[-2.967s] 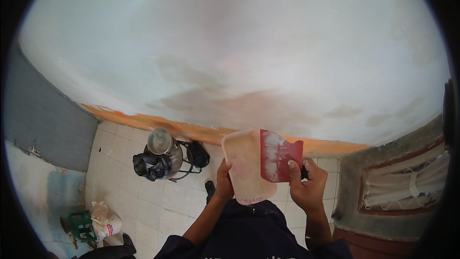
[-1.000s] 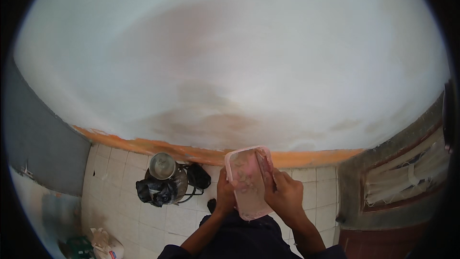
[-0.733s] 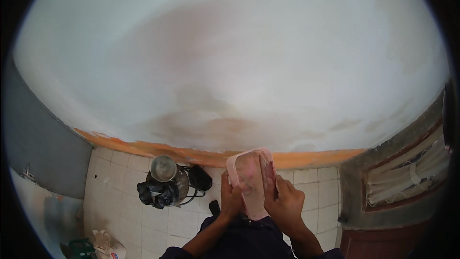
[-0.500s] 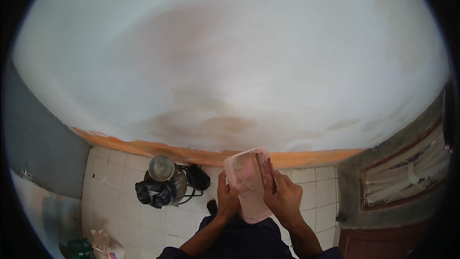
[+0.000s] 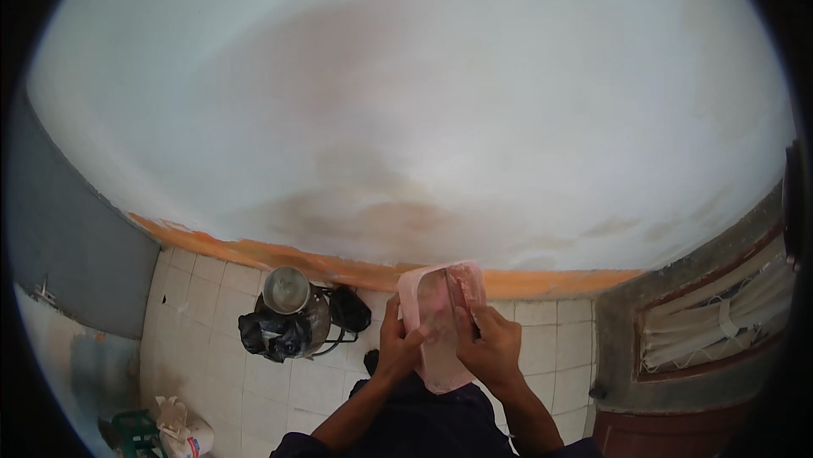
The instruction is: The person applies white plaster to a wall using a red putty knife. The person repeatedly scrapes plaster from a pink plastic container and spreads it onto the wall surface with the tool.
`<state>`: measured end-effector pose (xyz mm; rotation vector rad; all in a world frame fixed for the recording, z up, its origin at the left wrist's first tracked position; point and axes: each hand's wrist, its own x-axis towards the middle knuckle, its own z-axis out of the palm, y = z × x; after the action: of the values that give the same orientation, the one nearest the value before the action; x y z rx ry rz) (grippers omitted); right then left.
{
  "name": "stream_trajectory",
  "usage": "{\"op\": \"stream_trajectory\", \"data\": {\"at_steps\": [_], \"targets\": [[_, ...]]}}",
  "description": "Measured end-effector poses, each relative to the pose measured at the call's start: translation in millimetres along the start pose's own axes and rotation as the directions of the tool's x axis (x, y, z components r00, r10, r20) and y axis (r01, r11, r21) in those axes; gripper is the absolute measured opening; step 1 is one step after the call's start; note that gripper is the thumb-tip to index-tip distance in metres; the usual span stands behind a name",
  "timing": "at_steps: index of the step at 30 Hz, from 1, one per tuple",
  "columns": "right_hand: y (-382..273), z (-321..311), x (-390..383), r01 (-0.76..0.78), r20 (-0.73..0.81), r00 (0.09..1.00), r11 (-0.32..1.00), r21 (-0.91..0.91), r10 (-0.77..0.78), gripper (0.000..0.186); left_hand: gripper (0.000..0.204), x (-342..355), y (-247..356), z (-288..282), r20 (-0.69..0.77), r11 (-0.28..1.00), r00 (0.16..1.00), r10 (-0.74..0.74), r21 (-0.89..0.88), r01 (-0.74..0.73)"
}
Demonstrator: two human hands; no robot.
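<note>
My left hand [image 5: 400,346] grips the left side of a translucent pink plastic container [image 5: 410,299], its thumb over the rim. Smears of pale and pink stuff coat the inside. My right hand [image 5: 493,346] is closed round a flat, reddish-brown scraper [image 5: 455,289], its handle mostly hidden by the fingers. The scraper lies along the container's inner right side. Both hands are in front of my body, and the container is tilted toward me.
Ahead rises a white, patchy wall [image 5: 508,119] with an orange band [image 5: 559,283] at its foot. Left of my hands stand a metal pot [image 5: 286,289] and a black plastic bag [image 5: 273,336]. A white bucket [image 5: 190,438] and green crate [image 5: 134,434] sit lower left; a curtained window [image 5: 716,314] is at right.
My right hand has moved slightly left, bringing the scraper further inward from the container's right side. My left hand keeps its grip, and the container has tilted a little.
</note>
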<state>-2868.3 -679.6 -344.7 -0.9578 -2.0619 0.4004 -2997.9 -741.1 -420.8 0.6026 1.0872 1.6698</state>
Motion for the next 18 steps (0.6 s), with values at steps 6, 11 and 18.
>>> {"op": "stream_trajectory", "data": {"at_steps": [6, 11, 18], "targets": [[0, 10, -3, 0.088, 0.078, 0.993, 0.996, 0.023, -0.09, 0.012, 0.063, 5, -7, -6, -0.001, 0.999, 1.0, 0.012, -0.035, -0.012], [3, 8, 1, 0.18, 0.172, 0.968, 0.983, 0.027, -0.182, 0.019, 0.062, 11, -8, -6, -0.027, 0.998, 0.999, -0.036, 0.049, 0.038], [8, 2, 8, 0.225, 0.226, 0.942, 0.967, 0.12, -0.247, 0.016, 0.064, 15, -15, -19, -0.011, 0.996, 0.997, -0.079, 0.037, 0.08]]}}
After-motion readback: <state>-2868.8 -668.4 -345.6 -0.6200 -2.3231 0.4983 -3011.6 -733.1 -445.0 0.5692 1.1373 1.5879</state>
